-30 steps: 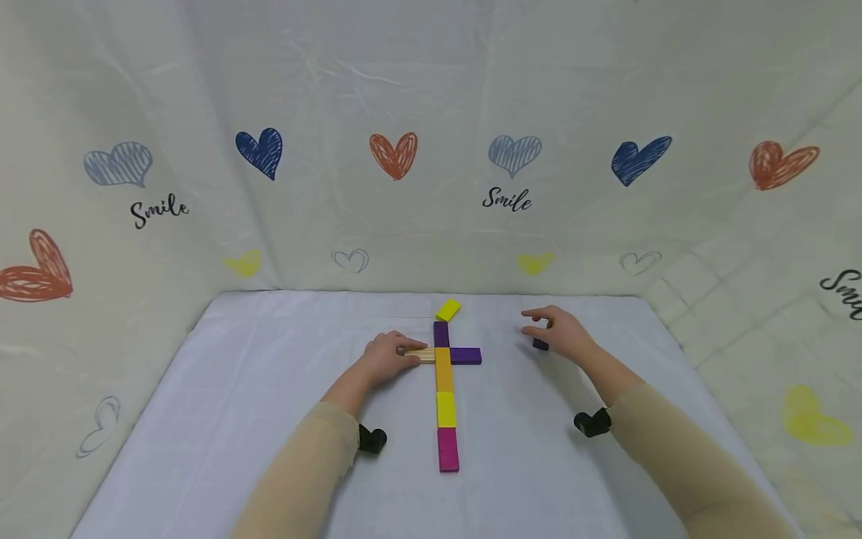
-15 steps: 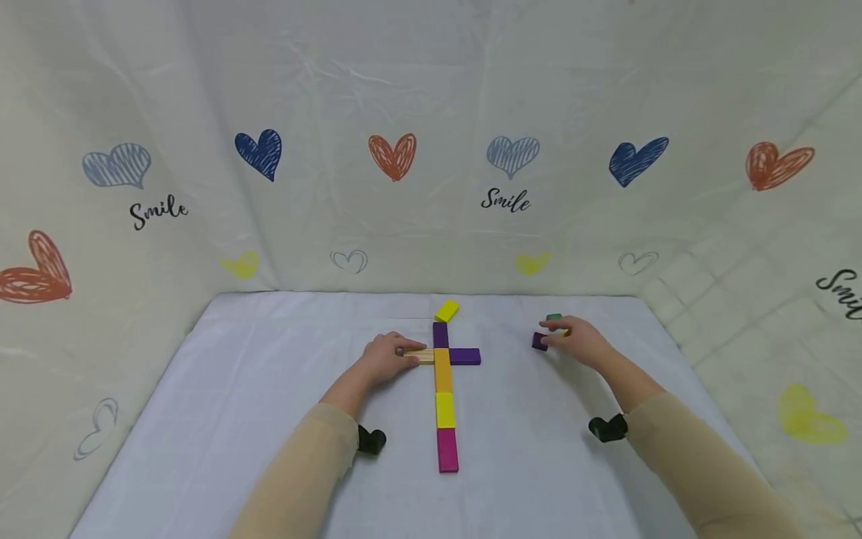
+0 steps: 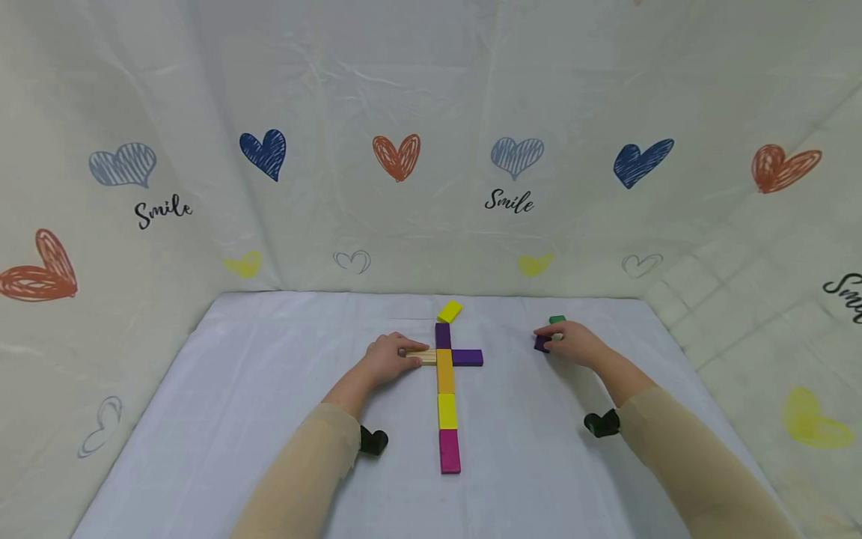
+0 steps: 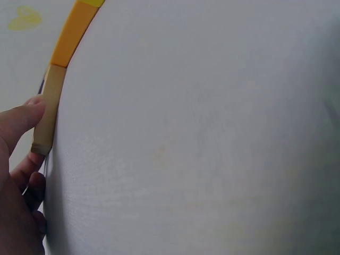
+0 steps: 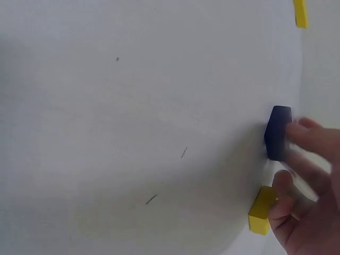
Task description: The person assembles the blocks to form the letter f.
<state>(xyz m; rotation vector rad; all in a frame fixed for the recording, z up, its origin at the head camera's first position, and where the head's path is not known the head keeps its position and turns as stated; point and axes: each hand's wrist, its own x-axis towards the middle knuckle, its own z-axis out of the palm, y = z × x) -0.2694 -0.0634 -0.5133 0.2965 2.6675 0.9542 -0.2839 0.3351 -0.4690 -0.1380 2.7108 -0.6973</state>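
My left hand (image 3: 387, 358) grips a plain wooden block (image 4: 50, 114) at the left of a cross of coloured blocks, its thumb along the side. That block's inner end meets the orange block (image 3: 445, 371). At the right, my right hand (image 3: 578, 346) has thumb and index finger around a dark purple block (image 5: 277, 133); the fingers are blurred in the right wrist view. Under its curled other fingers lies a yellow block (image 5: 260, 212). Just beyond this hand sits a green block (image 3: 557, 319), partly hidden.
Purple blocks form the cross's top (image 3: 442, 336) and right arm (image 3: 468, 358). Below the orange one run a yellow block (image 3: 447, 412) and a magenta block (image 3: 450, 451). A tilted yellow block (image 3: 450, 311) lies past the top, near the white table's (image 3: 269, 449) back edge.
My right hand first shifts right, uncovering the green block, then comes back slightly left and its fingers close around the dark purple block. The left hand stays on the wooden block.
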